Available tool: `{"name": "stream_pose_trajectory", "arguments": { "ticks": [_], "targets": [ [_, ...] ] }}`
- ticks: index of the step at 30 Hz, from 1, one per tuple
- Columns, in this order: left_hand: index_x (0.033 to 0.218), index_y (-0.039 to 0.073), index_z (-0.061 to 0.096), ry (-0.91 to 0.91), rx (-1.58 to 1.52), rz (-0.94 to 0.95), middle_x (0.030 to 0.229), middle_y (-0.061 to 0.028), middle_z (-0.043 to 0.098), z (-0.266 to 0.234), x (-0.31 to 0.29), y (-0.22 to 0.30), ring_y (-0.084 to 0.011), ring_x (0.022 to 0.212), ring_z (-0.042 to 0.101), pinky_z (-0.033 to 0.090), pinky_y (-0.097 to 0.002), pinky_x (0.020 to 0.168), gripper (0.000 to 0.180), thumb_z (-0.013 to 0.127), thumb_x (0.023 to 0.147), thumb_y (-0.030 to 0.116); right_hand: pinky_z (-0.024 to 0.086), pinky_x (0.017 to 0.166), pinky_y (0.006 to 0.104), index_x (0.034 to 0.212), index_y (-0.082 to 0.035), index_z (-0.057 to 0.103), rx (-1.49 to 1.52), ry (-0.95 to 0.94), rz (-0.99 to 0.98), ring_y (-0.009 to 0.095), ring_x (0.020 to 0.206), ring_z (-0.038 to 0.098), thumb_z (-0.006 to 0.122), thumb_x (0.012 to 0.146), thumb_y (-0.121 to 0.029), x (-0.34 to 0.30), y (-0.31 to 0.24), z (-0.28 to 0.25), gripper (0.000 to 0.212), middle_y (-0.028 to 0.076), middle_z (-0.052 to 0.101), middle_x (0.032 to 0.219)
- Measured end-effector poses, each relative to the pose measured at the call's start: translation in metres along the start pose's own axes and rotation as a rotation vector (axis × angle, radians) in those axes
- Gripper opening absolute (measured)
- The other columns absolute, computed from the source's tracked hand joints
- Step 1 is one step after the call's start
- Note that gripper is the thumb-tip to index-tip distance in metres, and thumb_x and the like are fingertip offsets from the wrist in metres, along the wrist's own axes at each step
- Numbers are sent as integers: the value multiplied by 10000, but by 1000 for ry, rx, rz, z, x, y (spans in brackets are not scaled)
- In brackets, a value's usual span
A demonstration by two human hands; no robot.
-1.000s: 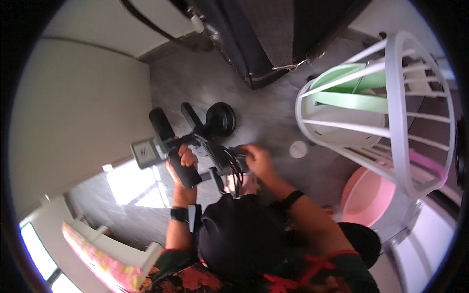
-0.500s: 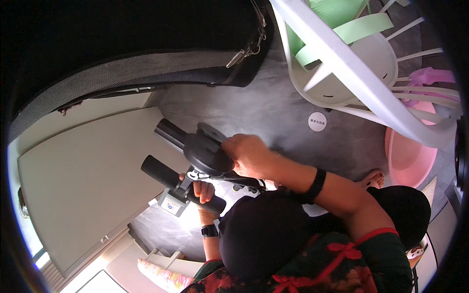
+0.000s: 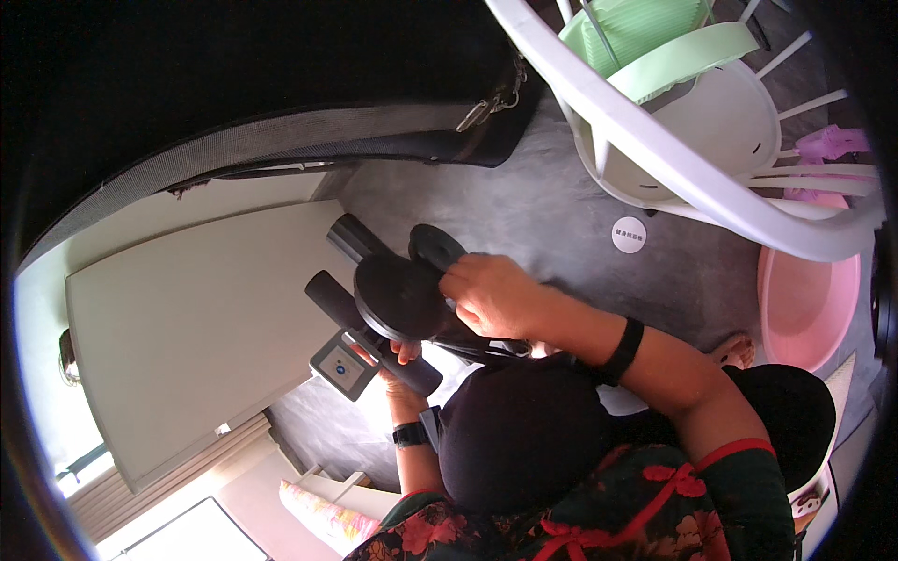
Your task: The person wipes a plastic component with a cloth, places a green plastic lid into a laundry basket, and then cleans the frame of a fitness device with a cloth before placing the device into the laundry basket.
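A black folding exercise machine with foam rollers stands in front of me. My left hand [image 3: 404,355] is wrapped round the lower foam roller [image 3: 412,372], beside a small grey display unit [image 3: 344,366]. My right hand [image 3: 494,295] is closed at the near end of a black oval pad [image 3: 434,247]; its fingertips are partly hidden. A round black disc [image 3: 398,297] lies just left of that hand, apart from the pad at its upper edge. Another foam roller [image 3: 351,238] sticks out past the disc.
A large pale panel [image 3: 187,318] stands on the left. Black furniture [image 3: 374,140] with a metal chain fills the upper left. At the right are a white frame [image 3: 655,140] with a green seat [image 3: 687,61] and a pink basin [image 3: 809,299]. My bare foot [image 3: 734,351] rests near the basin.
The view has shifted, moving the surroundings rightward. The gap between oval pad and disc has widened, with my right hand at the pad. The display now faces up more.
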State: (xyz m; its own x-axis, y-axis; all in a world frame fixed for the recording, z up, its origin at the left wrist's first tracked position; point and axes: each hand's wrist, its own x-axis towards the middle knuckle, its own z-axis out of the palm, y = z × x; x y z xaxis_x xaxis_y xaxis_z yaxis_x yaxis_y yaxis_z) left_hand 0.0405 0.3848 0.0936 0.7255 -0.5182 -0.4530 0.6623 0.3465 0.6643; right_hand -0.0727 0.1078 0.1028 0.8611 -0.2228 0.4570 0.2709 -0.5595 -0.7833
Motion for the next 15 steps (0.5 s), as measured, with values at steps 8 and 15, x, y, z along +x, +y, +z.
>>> {"name": "stream_pose_trajectory", "arguments": {
  "ticks": [8, 15],
  "targets": [
    [1199, 58, 543, 201, 185, 27, 959, -83, 621, -44, 1, -2, -210, 708, 551, 450, -311, 634, 765, 491, 829, 725, 486, 647, 368, 768, -77, 559, 5, 38, -26, 261, 761, 578, 651, 662, -80, 5, -6, -15, 139, 59, 562, 769],
    [1131, 74, 506, -181, 235, 140, 710, 0, 444, -32, 13, -15, -117, 620, 405, 363, -262, 624, 612, 477, 891, 636, 507, 670, 417, 815, -56, 591, 43, 140, 131, 308, 776, 611, 633, 704, -95, 12, 0, -45, 125, 103, 606, 792]
  ]
}}
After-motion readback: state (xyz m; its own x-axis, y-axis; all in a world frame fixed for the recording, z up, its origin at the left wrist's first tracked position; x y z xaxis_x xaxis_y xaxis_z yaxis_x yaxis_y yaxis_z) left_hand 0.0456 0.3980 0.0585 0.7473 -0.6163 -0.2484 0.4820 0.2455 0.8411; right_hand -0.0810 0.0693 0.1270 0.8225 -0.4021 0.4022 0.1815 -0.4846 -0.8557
